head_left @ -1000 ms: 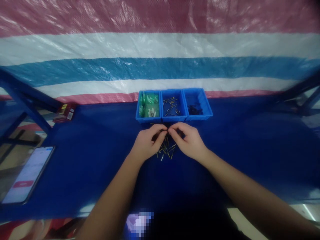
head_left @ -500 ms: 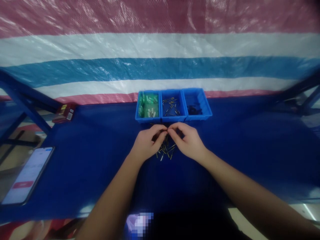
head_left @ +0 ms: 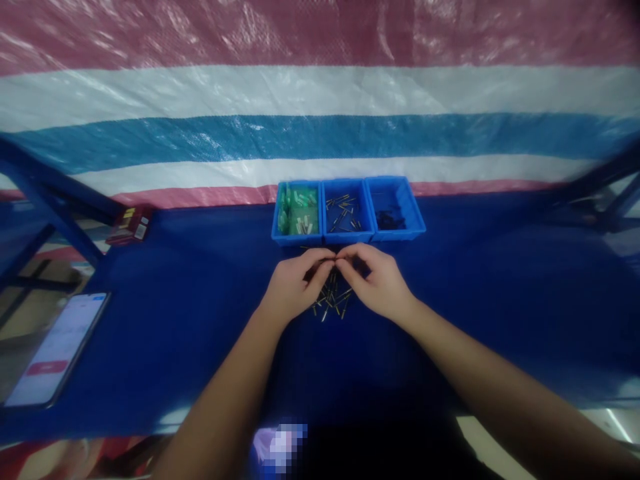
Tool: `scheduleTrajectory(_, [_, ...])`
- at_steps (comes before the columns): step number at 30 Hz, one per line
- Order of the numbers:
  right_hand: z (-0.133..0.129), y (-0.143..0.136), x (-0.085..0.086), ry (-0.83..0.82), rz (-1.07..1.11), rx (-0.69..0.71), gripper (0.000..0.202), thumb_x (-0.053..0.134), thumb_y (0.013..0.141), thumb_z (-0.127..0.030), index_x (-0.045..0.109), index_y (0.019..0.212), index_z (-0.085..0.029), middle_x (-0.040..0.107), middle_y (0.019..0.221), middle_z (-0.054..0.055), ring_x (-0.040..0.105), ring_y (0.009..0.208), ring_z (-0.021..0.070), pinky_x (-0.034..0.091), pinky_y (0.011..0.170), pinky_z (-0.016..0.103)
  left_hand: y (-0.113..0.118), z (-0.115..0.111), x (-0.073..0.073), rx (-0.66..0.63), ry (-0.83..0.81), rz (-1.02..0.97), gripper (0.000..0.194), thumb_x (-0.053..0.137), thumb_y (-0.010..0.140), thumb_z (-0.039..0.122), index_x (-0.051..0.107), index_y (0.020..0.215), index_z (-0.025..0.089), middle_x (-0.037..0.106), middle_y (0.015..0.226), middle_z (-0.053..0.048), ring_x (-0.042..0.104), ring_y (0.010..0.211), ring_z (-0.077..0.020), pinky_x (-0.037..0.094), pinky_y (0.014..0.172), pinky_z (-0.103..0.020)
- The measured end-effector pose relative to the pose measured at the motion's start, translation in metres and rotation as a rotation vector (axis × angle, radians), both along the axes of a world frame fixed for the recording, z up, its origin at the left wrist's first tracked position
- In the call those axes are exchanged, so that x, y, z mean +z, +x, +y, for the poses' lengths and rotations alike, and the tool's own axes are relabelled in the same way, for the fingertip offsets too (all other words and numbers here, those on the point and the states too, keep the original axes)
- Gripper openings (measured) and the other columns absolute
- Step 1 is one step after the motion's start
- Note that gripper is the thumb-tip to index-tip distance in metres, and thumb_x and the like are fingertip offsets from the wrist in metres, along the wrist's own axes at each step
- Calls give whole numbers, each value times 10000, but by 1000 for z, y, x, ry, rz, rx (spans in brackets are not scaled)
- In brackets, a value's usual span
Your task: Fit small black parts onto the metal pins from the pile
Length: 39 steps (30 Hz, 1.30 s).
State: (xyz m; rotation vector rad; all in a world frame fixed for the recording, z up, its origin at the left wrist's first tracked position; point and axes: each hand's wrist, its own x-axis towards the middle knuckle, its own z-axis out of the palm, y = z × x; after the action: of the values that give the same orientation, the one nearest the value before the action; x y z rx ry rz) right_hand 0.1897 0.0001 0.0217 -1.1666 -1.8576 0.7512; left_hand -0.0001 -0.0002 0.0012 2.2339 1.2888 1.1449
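My left hand (head_left: 299,283) and my right hand (head_left: 374,279) meet fingertip to fingertip above the blue table. Thumb and forefinger of each are pinched together; whatever lies between them is too small and hidden to name. Beneath and just in front of the hands spreads a loose pile of thin brass-coloured metal pins (head_left: 330,303), partly covered by the fingers. Right behind the hands stand three joined blue bins: a left bin (head_left: 297,239) with white pieces and green plastic, a middle bin (head_left: 349,237) with several similar pins, and a right bin (head_left: 413,217) with small dark pieces.
A phone (head_left: 57,350) with a lit screen lies at the table's left edge. Farther back on the left is a dark red box (head_left: 129,225) beside the blue metal frame (head_left: 55,180). A striped plastic sheet (head_left: 320,137) hangs behind the table (head_left: 500,280).
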Motion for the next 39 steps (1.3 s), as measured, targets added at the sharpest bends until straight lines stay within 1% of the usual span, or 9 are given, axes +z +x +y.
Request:
scheduleTrajectory(2, [0,0,0,8,6,5,89,614,921,-236,674,981,-208,705,888,38,661,780,167,534,640,281,-1,1,-1,2,5,7,157,570,971,285,670,1069,215,746,879,2,674,667,-96,491,633,-203])
scheduleTrajectory(8, [0,0,1,33,-6,30,102,634,895,-185,685,979,-213,709,908,38,657,770,161,548,653,288,-3,2,0,-2,7,63,157,561,977,307,661,942,191,681,707,27,621,576,-88,444,568,-207])
scheduleTrajectory(14, [1,0,0,38,40,-13,108,619,927,-228,719,969,-223,741,998,56,695,876,193,572,696,317,1,0,-1,3,32,-2,147,620,943,302,676,1044,212,682,704,39,618,576,-81,484,609,-197])
scheduleTrajectory(19, [1,-2,0,-43,102,-32,92,653,910,-257,729,882,-212,750,932,50,703,850,197,570,683,314,1,1,-5,7,79,15,178,680,900,300,681,1063,231,629,649,65,600,560,-72,468,597,-187])
scheduleTrajectory(22, [1,-3,0,-101,129,-31,107,670,901,-283,736,877,-202,754,906,49,701,809,187,559,656,298,0,1,-5,11,73,12,138,648,923,270,680,1050,227,642,655,61,607,560,-70,468,601,-183])
scheduleTrajectory(25, [1,-3,-1,-125,136,-64,123,693,888,-300,746,947,-207,759,886,39,695,758,173,548,630,284,0,1,-4,21,41,16,152,601,955,273,676,1078,225,693,714,40,640,592,-83,488,631,-194])
scheduleTrajectory(30, [1,0,0,-53,70,-45,116,655,921,-298,736,909,-215,748,869,31,679,783,178,530,661,292,0,1,-2,23,-7,33,167,567,977,306,675,1073,223,753,852,5,689,666,-106,508,658,-211])
scheduleTrajectory(35, [1,1,2,-35,48,-31,212,598,960,-303,698,802,-204,713,764,15,650,714,163,507,678,295,1,-1,-1,-9,-19,-2,177,633,937,335,666,1068,221,708,719,41,654,595,-93,500,620,-200])
scheduleTrajectory(39, [0,0,2,-46,47,-6,261,574,977,-319,690,776,-200,721,763,16,665,721,159,508,691,291,1,-1,-2,-19,-19,11,134,593,960,298,660,1036,210,727,779,22,670,637,-97,487,626,-202])
